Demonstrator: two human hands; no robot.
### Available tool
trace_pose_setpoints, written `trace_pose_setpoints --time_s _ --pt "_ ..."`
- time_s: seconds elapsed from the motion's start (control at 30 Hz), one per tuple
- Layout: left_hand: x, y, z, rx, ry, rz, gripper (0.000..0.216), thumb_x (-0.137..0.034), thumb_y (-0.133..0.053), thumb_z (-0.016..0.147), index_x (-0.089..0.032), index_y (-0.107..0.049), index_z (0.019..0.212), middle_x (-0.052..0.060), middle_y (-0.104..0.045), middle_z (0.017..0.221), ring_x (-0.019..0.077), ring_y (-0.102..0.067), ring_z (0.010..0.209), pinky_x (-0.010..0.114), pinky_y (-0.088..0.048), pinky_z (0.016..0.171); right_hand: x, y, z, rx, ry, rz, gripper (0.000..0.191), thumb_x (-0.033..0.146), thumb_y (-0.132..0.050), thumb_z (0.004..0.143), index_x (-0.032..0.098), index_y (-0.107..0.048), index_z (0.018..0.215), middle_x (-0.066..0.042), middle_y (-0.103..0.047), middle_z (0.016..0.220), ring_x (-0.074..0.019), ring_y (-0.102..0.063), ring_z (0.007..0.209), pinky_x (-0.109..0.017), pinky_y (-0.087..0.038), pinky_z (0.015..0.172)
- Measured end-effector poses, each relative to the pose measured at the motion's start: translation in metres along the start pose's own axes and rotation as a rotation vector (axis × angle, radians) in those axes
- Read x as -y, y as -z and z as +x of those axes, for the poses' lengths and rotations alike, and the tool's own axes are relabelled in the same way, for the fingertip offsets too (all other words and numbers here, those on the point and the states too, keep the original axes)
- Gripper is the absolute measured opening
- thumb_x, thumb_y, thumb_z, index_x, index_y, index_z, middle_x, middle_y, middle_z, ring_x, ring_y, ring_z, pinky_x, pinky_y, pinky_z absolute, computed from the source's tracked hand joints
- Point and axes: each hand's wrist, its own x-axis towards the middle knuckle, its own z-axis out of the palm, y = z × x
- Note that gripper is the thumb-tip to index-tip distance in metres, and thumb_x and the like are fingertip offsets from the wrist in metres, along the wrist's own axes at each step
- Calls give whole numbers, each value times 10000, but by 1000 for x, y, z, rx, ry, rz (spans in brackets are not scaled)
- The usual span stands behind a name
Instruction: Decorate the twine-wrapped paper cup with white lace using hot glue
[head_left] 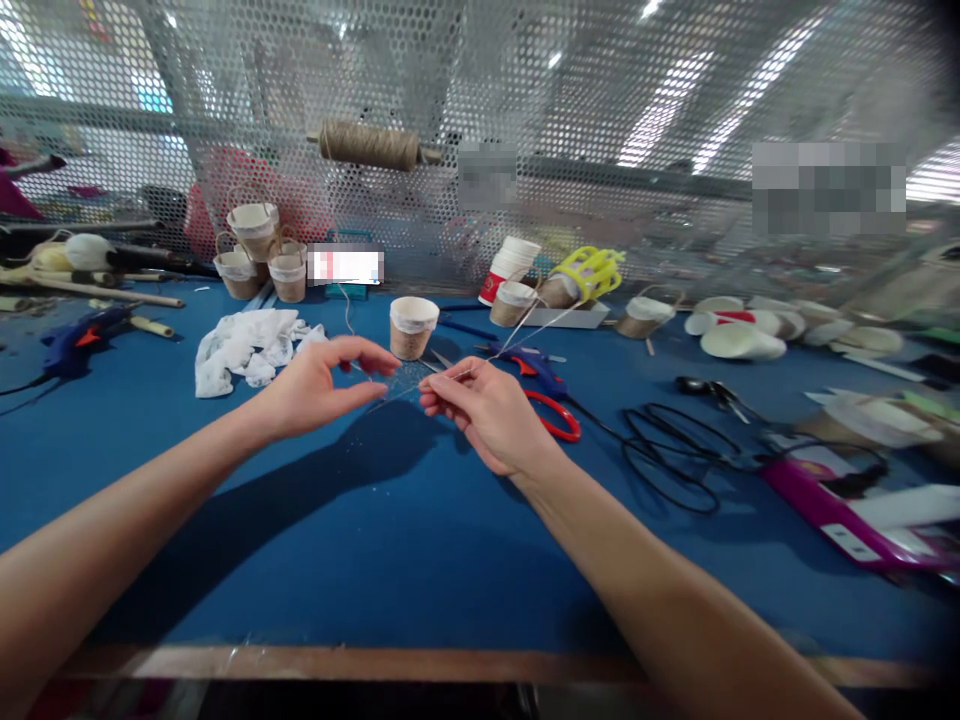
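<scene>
My right hand (pixel 484 410) is closed in a pinch on a thin strand of twine (pixel 516 338). One length of the twine rises to the right past the knuckles, and a fine end sticks out to the left of the fingertips. My left hand (pixel 337 385) is held just left of it, thumb and fingers apart, with nothing plainly in it. Behind the hands stands a small cup (pixel 412 338) wrapped in brown twine with a white lining. Red-handled scissors (pixel 559 418) lie partly hidden beneath my right hand, beside a blue glue gun (pixel 536 370).
Handled cups (pixel 287 275) are stacked at the back left, near a crumpled white cloth (pixel 247 350). A twine spool (pixel 367 145) hangs on the mesh. Another glue gun (pixel 82 340) lies left. Black cable (pixel 667 455) and a purple power strip (pixel 847 515) occupy the right.
</scene>
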Motion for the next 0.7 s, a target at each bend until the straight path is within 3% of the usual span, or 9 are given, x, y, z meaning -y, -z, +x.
trace_pose_setpoints --time_s 0.07,0.13,0.23,0.33,0.43,0.53,0.63,0.7 --pt "-3 6 1 -18 -376 370 131 -153 -560 789 -167 -652 881 73 -674 899 182 -576 861 354 -453 785 1 2 2 -7 -71 69 156 142 -655 708 165 -512 650 -5 -662 627 -93 -609 570 -256 -492 596" --pt "-2 7 1 -16 -604 613 129 -150 -526 831 -155 -647 877 80 -672 873 185 -568 835 350 -453 757 1 2 3 2 -106 103 161 140 -660 703 167 -510 649 -3 -658 619 -91 -602 572 -257 -490 607" --pt "3 2 -1 -38 -748 746 106 -201 -547 845 -148 -637 861 73 -674 815 176 -563 779 317 -453 701 0 1 2 20 -131 118 184 130 -668 690 173 -495 646 -1 -657 617 -88 -593 558 -256 -486 601" --pt "6 -3 -3 -98 -755 692 89 -225 -584 825 -171 -651 805 47 -679 750 161 -563 730 294 -445 673 0 -1 0 52 -128 111 203 123 -677 677 176 -482 655 2 -660 620 -88 -595 552 -253 -487 589" --pt "3 -8 -5 -142 -520 497 99 -235 -613 795 -183 -677 739 35 -680 687 154 -566 682 303 -435 671 0 -2 -2 70 -58 60 210 155 -690 673 178 -481 665 6 -656 622 -94 -601 555 -260 -496 587" --pt "-2 -14 -5 -116 58 45 103 -257 -647 734 -172 -672 681 32 -670 660 131 -557 614 279 -422 606 -2 -1 -4 50 118 -52 197 214 -688 690 178 -494 679 2 -656 649 -110 -616 581 -279 -507 590" --pt "-2 -18 -4 24 588 -456 154 -291 -665 670 -155 -618 613 4 -616 586 88 -494 501 231 -377 505 -5 -1 -4 39 257 -163 189 241 -677 710 180 -498 703 -3 -664 687 -120 -629 595 -295 -515 597" --pt "-1 -17 -3 91 679 -567 178 -310 -660 660 -151 -599 607 -5 -594 573 76 -472 480 226 -375 499 -6 0 -3 43 257 -177 188 238 -677 709 180 -498 701 -1 -663 682 -120 -629 587 -298 -518 597"
